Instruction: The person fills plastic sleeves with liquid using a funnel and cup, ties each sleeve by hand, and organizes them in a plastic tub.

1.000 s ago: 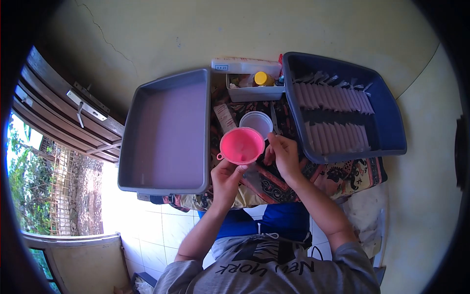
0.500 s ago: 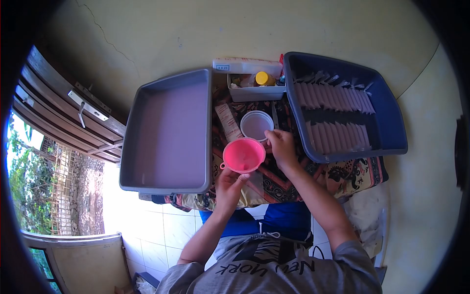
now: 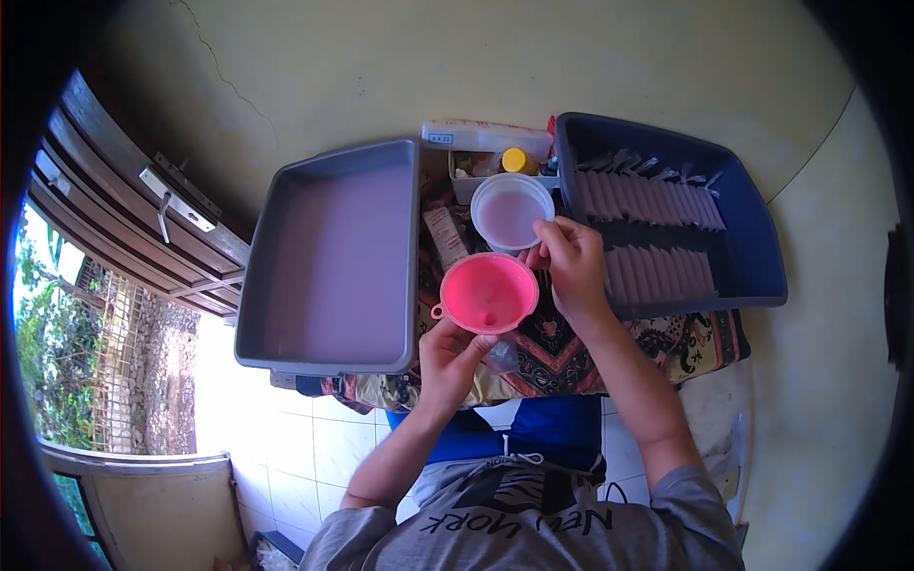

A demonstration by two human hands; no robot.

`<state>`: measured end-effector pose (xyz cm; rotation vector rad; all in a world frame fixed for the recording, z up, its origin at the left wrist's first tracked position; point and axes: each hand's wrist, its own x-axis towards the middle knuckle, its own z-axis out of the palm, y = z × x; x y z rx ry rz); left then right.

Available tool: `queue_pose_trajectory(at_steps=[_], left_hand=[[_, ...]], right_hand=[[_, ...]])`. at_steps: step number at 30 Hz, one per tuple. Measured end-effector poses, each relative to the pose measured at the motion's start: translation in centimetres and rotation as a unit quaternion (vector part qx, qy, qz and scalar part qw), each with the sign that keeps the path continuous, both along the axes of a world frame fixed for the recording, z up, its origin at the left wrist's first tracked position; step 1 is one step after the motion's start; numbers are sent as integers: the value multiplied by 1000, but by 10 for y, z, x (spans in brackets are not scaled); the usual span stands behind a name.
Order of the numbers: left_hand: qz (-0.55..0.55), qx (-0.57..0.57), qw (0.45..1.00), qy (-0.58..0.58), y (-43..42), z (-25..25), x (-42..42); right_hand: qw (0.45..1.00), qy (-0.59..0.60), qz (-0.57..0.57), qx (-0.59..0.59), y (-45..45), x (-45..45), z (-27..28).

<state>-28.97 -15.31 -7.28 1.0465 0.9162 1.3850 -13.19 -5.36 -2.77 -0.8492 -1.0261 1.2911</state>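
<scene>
My right hand pinches the rim of a round white plastic tub with pale purple liquid in it. The tub is held up above the cloth, just beyond a pink funnel. From below, my left hand is closed round the lower part of the funnel, whose wide mouth faces up. Beneath the funnel, beside my left fingers, shows a bit of clear plastic bag; how it joins the spout is hidden.
A large grey basin of purple liquid stands at left. At right, a dark blue basin holds two rows of filled bags. Behind are a grey box with a yellow-capped jar and a printed packet on the patterned cloth.
My right hand has lifted the tub up from the cloth. The funnel in my left hand has moved slightly right and tilted, so its inner hole shows more.
</scene>
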Motion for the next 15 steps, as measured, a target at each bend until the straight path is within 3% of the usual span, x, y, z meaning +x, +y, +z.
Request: queue_pose_trajectory(at_steps=[7,15], left_hand=[[-28,23,999,-2,20,23,12],[-38,45,998,-4,46,38,22]], right_hand=[[996,-7,-14,87,10,11,56],[991,-31,-21,127,18,17,84]])
